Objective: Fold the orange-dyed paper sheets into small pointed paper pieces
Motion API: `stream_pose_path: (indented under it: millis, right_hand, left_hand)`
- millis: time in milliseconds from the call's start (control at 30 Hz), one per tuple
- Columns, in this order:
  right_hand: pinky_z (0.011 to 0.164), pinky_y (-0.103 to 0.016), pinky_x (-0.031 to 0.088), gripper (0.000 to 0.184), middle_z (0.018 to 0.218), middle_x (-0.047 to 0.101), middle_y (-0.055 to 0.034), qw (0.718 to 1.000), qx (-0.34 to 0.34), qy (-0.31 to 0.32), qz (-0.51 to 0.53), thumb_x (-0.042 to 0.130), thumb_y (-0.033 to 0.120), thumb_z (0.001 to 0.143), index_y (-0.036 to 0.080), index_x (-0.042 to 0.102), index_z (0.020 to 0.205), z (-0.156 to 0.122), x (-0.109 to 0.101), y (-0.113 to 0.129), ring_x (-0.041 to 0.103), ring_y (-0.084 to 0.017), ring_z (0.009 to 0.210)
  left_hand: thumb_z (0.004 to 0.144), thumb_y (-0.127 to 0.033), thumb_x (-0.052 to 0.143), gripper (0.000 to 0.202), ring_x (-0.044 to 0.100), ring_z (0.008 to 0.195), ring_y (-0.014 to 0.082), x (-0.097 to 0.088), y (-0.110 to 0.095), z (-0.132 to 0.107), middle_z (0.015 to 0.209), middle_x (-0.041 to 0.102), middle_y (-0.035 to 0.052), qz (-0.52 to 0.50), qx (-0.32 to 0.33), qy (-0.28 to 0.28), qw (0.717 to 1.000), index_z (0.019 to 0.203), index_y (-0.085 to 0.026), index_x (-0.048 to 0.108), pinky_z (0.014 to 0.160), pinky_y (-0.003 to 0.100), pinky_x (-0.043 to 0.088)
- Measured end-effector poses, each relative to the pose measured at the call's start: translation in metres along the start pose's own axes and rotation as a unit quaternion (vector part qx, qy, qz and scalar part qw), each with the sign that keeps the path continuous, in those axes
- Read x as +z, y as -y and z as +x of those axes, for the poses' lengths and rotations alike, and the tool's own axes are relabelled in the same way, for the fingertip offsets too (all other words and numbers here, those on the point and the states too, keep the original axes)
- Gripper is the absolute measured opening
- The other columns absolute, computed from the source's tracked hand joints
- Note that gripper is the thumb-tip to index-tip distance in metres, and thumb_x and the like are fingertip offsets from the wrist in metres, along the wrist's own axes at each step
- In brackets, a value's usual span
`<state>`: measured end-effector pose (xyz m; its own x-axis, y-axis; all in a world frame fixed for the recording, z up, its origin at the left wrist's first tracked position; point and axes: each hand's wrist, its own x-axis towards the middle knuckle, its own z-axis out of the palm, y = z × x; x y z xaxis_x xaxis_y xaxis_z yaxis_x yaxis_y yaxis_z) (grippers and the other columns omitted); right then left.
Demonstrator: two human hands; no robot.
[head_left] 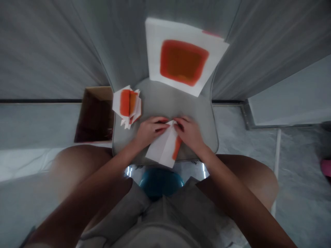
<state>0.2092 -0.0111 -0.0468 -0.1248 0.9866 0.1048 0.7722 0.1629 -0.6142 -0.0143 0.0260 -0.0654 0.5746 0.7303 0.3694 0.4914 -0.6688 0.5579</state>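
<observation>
A partly folded sheet of paper (163,146), white with a red-orange patch on its right side, lies on the grey chair seat (169,103) in front of me. A crease runs down it from a narrow top end. My left hand (152,130) pinches the paper's top left edge between thumb and fingers. Across from it, my right hand (188,132) grips the top right edge, fingertips close to the left ones. Left of my hands rests a pile of folded paper pieces (127,105), white with red-orange parts.
A stack of square white sheets (155,51) with a red-orange print leans against the chair back. An open cardboard box (94,117) stands on the floor at left. Below the seat's front edge is a blue-green object (161,182). Something pink (326,167) is at far right.
</observation>
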Motion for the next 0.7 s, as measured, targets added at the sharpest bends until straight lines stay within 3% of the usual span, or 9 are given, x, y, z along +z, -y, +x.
stream_pose_path:
  millis: [133,367,533,700]
  right_hand:
    - [0.097,-0.042,0.053,0.037,0.118,0.073,-0.0116,1.0,-0.009,0.001,-0.002,0.044,0.028,0.105,0.021,0.075,0.123,0.001,-0.001,-0.001,0.068,-0.028,0.109]
    - [0.091,-0.041,0.054,0.036,0.117,0.074,-0.0114,1.0,-0.001,-0.002,-0.023,0.052,0.026,0.102,0.021,0.071,0.132,0.002,0.001,-0.001,0.069,-0.027,0.104]
    - [0.085,-0.036,0.052,0.034,0.109,0.074,-0.0095,1.0,-0.019,0.005,-0.012,0.051,0.036,0.105,0.023,0.077,0.122,0.002,-0.001,0.001,0.069,-0.024,0.098]
    - [0.078,-0.034,0.048,0.03,0.102,0.074,-0.007,1.0,0.009,-0.012,-0.011,0.058,0.045,0.102,0.025,0.079,0.111,0.007,0.002,0.002,0.068,-0.023,0.092]
  left_hand:
    - [0.1,-0.026,0.065,0.019,0.07,0.111,0.0195,-0.003,0.001,0.001,0.128,0.074,0.0037,-0.003,0.016,0.01,1.0,0.11,-0.029,0.081,0.098,0.038,0.058]
    - [0.1,-0.025,0.065,0.021,0.069,0.113,0.0194,-0.011,0.002,0.002,0.129,0.073,0.0032,-0.006,0.035,0.043,0.998,0.112,-0.03,0.081,0.1,0.038,0.056]
    - [0.101,-0.026,0.063,0.024,0.069,0.115,0.0197,-0.014,0.004,0.002,0.13,0.073,0.0026,0.0,0.047,0.068,0.997,0.116,-0.033,0.08,0.101,0.037,0.055]
    - [0.101,-0.027,0.063,0.023,0.068,0.118,0.0203,-0.018,0.004,0.003,0.133,0.072,0.0027,-0.001,0.034,0.091,0.995,0.116,-0.034,0.079,0.105,0.039,0.054]
